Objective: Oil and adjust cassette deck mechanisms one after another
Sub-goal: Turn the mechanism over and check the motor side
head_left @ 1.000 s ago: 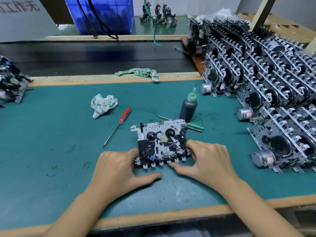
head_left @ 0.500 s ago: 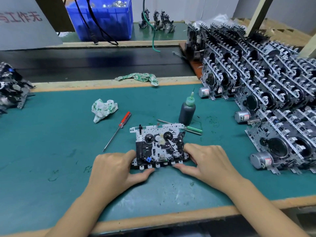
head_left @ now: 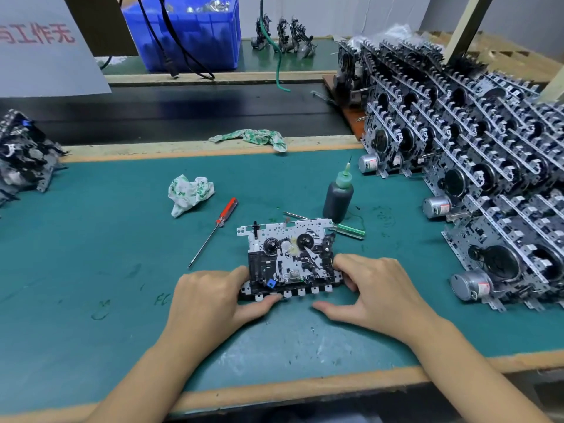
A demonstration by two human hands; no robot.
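Far-left pile (head_left: pixel 21 157): finished-looking mechanisms heaped at the bench's left edge, partly out of frame.
Crumpled rag (head_left: pixel 189 193): white with green print, on the mat left of centre, well apart from the hands.
Red screwdriver (head_left: pixel 215 228): lies flat, red handle toward the back edge, tip toward the front; just left of the mechanism, not touching it.
Second rag (head_left: pixel 253 138): draped over the wooden strip at the bench's back edge.
Left hand (head_left: pixel 210 300): fingers curled round the left end of the mechanism, thumb tip against its front row of tabs; grips it.
Cassette deck mechanism (head_left: pixel 290 257): lies flat on the green mat near the middle of the bench, toward the front edge, reel hubs facing up, held between both hands.
Oil bottle (head_left: pixel 338 198): dark body, green needle cap, upright just behind the mechanism's right rear corner.
Green-handled tool (head_left: pixel 349 231): lies flat at the bottle's foot, beside the mechanism's rear right corner.
Right hand (head_left: pixel 377 288): fingers curled over the right end of the mechanism, thumb stretched along the mat just in front of it.
Stacked mechanisms (head_left: pixel 488 166): tilted rows filling the right side of the bench, motors at their lower ends.
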